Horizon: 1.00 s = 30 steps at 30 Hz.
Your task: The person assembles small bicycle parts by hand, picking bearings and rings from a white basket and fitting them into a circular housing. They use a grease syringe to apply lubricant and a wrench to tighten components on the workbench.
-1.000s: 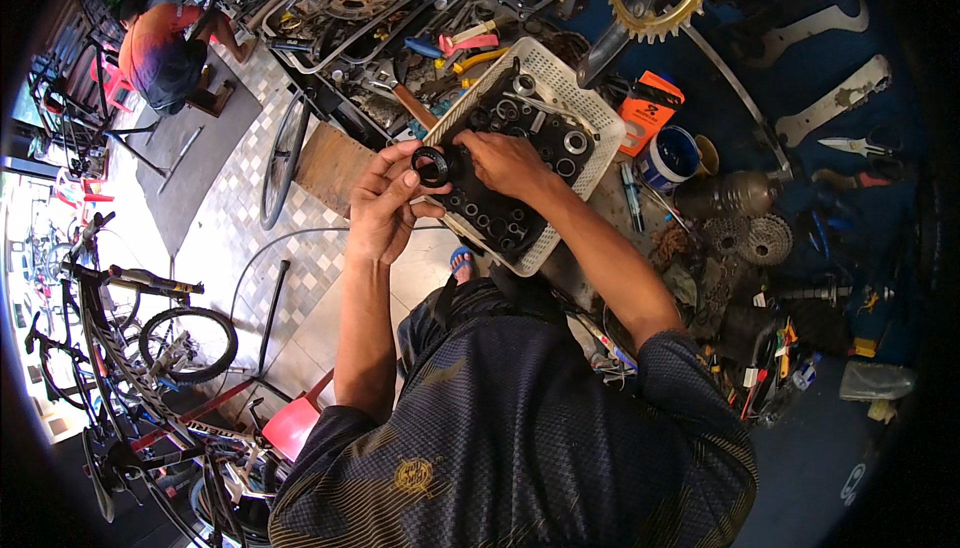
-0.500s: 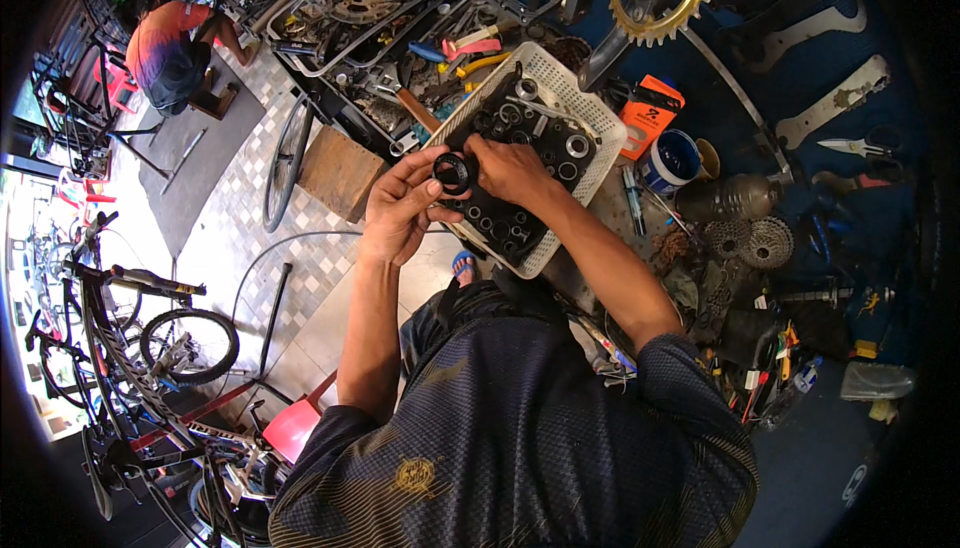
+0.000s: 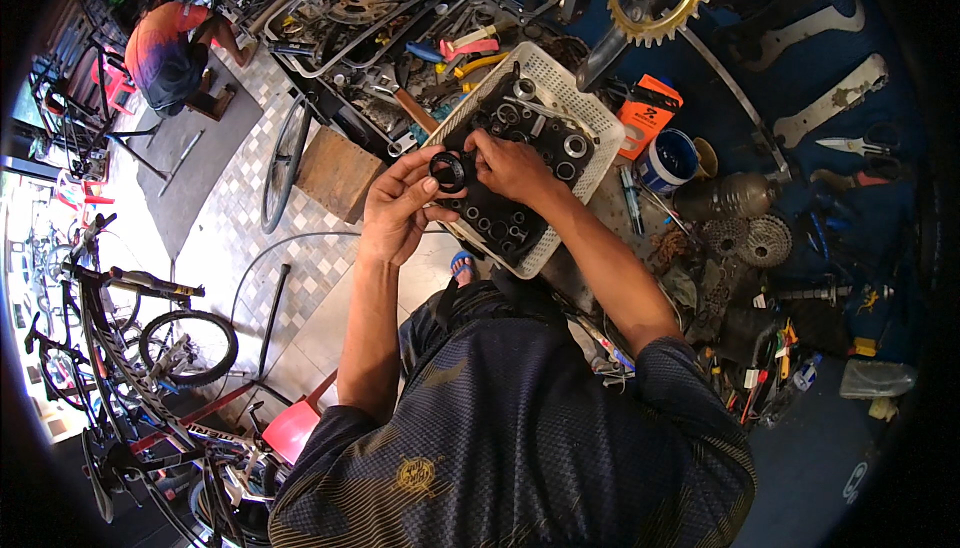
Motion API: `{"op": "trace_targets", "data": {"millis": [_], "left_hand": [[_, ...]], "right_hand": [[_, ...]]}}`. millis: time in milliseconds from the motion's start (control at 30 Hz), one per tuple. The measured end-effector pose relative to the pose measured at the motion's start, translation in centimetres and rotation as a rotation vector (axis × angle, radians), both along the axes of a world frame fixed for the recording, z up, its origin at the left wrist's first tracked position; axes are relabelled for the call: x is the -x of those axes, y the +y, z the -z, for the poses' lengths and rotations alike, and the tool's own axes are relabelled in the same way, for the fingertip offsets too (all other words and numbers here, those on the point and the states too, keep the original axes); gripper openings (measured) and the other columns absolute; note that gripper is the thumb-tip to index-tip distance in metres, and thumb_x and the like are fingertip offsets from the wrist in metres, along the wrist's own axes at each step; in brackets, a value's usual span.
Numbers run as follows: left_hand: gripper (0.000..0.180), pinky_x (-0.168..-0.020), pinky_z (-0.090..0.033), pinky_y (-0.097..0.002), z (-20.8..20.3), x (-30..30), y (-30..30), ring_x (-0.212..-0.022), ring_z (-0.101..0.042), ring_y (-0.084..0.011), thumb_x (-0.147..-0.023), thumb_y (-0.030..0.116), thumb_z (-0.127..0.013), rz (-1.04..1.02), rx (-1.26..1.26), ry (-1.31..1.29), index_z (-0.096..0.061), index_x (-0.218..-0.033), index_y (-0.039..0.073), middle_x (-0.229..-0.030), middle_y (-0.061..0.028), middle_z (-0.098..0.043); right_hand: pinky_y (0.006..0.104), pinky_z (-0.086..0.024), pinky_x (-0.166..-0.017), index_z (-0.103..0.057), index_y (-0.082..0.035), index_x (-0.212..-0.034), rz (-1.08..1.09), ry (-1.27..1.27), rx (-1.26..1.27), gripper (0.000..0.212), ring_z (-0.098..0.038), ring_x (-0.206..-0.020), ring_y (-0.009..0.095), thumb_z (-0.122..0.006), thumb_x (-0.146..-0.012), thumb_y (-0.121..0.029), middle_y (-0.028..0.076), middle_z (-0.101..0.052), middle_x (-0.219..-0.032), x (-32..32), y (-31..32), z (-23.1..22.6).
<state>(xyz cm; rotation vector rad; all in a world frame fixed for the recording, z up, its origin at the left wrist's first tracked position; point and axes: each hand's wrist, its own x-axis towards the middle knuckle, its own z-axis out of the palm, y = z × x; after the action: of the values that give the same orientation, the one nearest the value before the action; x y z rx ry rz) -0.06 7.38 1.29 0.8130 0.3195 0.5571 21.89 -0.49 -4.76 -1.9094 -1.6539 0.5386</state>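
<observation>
My left hand (image 3: 395,210) pinches a black ring (image 3: 447,154) between thumb and fingers, its round opening facing up at me. Just right of the ring is my right hand (image 3: 515,170), its fingers curled together close to the ring's edge; whatever they hold, if anything, is hidden. Both hands are over a cream plastic basket (image 3: 600,160). Inside it lies a black tray (image 3: 545,138) with several metal rings and round bike parts, among them a bright silver ring (image 3: 575,145). My right hand and wrist cover part of the tray.
A hammer with a wooden handle (image 3: 415,108) lies beyond the basket. An orange box (image 3: 650,115), a white tub (image 3: 672,160) and cassette sprockets (image 3: 767,240) stand to the right. A gold chainring (image 3: 650,30) hangs above. A person (image 3: 165,48) crouches far left; bicycles (image 3: 110,338) stand lower left.
Both hands and the black ring have shifted very slightly to the left. The left hand still grips the ring, and the right hand stays beside it.
</observation>
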Motion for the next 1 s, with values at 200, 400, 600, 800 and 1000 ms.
{"op": "trace_targets", "data": {"millis": [200, 400, 600, 800, 1000], "left_hand": [[0.046, -0.072, -0.069, -0.036, 0.1, 0.3, 0.2, -0.101, -0.075, -0.0325, -0.1, 0.005, -0.064, 0.003, 0.006, -0.005, -0.05, -0.141, -0.009, -0.13, -0.0214, -0.066], [0.046, -0.072, -0.069, -0.0365, 0.2, 0.1, 0.0, -0.101, -0.075, -0.0328, -0.1, 0.005, -0.065, 0.025, 0.017, -0.02, -0.05, -0.142, -0.008, -0.127, -0.021, -0.066], [0.046, -0.074, -0.069, -0.0366, -0.1, -0.1, -0.2, -0.102, -0.074, -0.0327, -0.099, 0.003, -0.066, 0.01, -0.007, -0.005, -0.051, -0.141, -0.006, -0.13, -0.0205, -0.065], [0.046, -0.078, -0.07, -0.039, -0.4, -0.4, -0.8, -0.105, -0.073, -0.0289, -0.094, -0.009, -0.067, -0.029, -0.045, 0.021, -0.055, -0.138, -0.004, -0.13, -0.0178, -0.062], [0.049, -0.082, -0.068, -0.038, -0.7, -1.3, -1.5, -0.105, -0.071, -0.0215, -0.089, -0.015, -0.069, -0.078, -0.156, 0.046, -0.056, -0.136, -0.005, -0.136, -0.0154, -0.059]], "right_hand": [[0.0547, -0.056, -0.077, -0.051, -0.01, -0.121, -0.047, -0.081, -0.013, 0.032, -0.072, -0.094, 0.042, -0.06, -0.091, -0.008, 0.019, -0.074, -0.103, 0.3, 0.0, -0.2], [0.0545, -0.057, -0.077, -0.051, -0.008, -0.119, -0.098, -0.268, 0.066, 0.03, -0.072, -0.093, 0.042, -0.061, -0.09, -0.007, 0.019, -0.073, -0.101, 0.7, 0.5, -0.6], [0.0525, -0.056, -0.074, -0.051, -0.008, -0.117, 0.043, -0.026, 0.031, 0.034, -0.072, -0.095, 0.041, -0.067, -0.087, -0.009, 0.02, -0.071, -0.098, 1.0, -0.1, -0.3], [0.0339, -0.053, -0.071, -0.051, -0.007, -0.113, 0.256, 0.547, -0.168, 0.037, -0.067, -0.077, 0.017, -0.074, -0.083, -0.004, 0.006, -0.065, -0.089, 1.1, -1.4, -4.6], [0.0315, -0.053, -0.065, -0.052, -0.006, -0.112, 0.239, 0.473, -0.272, 0.035, -0.066, -0.073, 0.014, -0.075, -0.086, -0.006, 0.005, -0.065, -0.085, 4.1, -3.4, -10.2]]}}
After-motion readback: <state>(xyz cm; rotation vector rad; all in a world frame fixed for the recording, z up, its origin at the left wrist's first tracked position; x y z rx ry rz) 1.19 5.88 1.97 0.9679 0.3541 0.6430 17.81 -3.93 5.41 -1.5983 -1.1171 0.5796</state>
